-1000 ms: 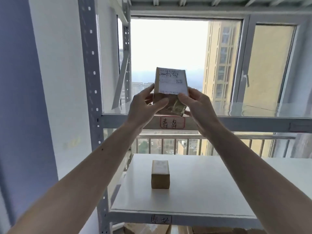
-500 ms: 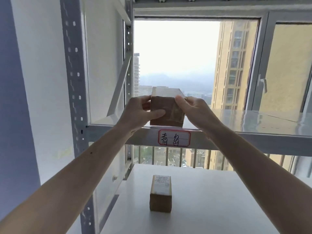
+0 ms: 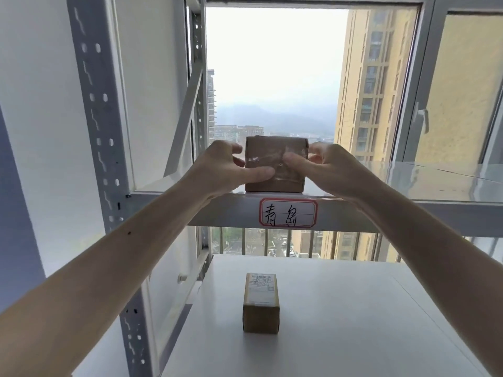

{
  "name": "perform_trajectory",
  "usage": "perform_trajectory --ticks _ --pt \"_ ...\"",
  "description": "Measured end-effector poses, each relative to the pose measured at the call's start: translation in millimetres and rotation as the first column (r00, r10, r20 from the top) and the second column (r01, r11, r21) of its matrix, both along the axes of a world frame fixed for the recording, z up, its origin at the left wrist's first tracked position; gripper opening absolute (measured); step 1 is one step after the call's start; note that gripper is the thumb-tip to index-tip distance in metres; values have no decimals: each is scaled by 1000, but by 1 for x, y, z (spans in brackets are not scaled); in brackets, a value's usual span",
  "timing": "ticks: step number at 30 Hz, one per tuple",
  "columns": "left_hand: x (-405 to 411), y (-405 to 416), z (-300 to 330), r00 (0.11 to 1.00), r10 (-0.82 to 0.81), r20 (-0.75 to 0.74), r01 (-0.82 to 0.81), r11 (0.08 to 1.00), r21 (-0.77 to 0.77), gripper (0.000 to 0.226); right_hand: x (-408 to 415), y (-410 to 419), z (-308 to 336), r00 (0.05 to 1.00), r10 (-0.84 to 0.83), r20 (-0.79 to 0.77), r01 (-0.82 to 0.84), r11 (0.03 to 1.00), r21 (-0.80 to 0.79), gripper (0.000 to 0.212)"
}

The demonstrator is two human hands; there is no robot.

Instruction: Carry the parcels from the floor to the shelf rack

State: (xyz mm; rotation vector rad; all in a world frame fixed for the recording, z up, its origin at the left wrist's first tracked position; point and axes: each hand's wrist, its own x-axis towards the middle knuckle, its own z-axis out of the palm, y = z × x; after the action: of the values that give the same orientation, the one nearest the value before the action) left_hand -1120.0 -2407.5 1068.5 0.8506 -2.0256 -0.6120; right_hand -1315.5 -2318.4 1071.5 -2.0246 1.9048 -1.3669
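Note:
A small brown cardboard parcel (image 3: 275, 156), wrapped in clear tape, rests on the front edge of the upper shelf (image 3: 424, 183) of the grey metal rack. My left hand (image 3: 217, 167) grips its left side with the thumb across the front. My right hand (image 3: 329, 167) holds its right side, thumb pressed on the taped face. A second small parcel (image 3: 261, 303) with a white shipping label on top stands alone on the lower white shelf (image 3: 340, 322), directly below.
A red-bordered label with handwriting (image 3: 288, 212) is stuck on the upper shelf's front beam. The perforated rack upright (image 3: 98, 126) rises at left beside a white wall. Behind the rack are an open window, a balcony railing (image 3: 272, 240) and tall buildings.
The parcel was held tilted up above the shelf with its label showing; it now lies flat on the upper shelf's front edge. Both hands came down with it, and my view moved closer.

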Motion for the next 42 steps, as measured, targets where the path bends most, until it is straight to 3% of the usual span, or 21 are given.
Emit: perform_trajectory --ticks 1,5,7,10,15,17,21,42 --pt "0 -1 -1 999 9 39 -9 1000 -16 106 -3 0 0 1000 1 -10 -1 1000 24 100" --pt "-1 1 0 990 55 126 -45 996 -77 72 -11 -2 -2 999 27 -33 -24 996 88 53" --pt "-3 0 2 988 69 136 -57 995 -87 57 -12 -6 -1 999 20 -43 -16 995 95 47" --pt "-6 -6 7 981 88 172 -76 994 -73 47 -12 -14 2 997 -2 -82 11 995 103 50" --pt "-15 -19 14 980 73 184 -76 997 9 61 -17 -34 7 996 -24 -84 36 989 144 63" --pt "-19 -24 16 979 71 192 -77 997 27 55 -19 -42 10 997 -36 -75 50 982 185 65" --pt "-29 -35 20 976 94 198 -104 994 40 47 -23 -58 14 994 -69 -82 85 972 220 48" --pt "-55 -65 24 972 120 203 -145 983 110 43 -31 -97 18 986 -113 -123 139 963 232 39"
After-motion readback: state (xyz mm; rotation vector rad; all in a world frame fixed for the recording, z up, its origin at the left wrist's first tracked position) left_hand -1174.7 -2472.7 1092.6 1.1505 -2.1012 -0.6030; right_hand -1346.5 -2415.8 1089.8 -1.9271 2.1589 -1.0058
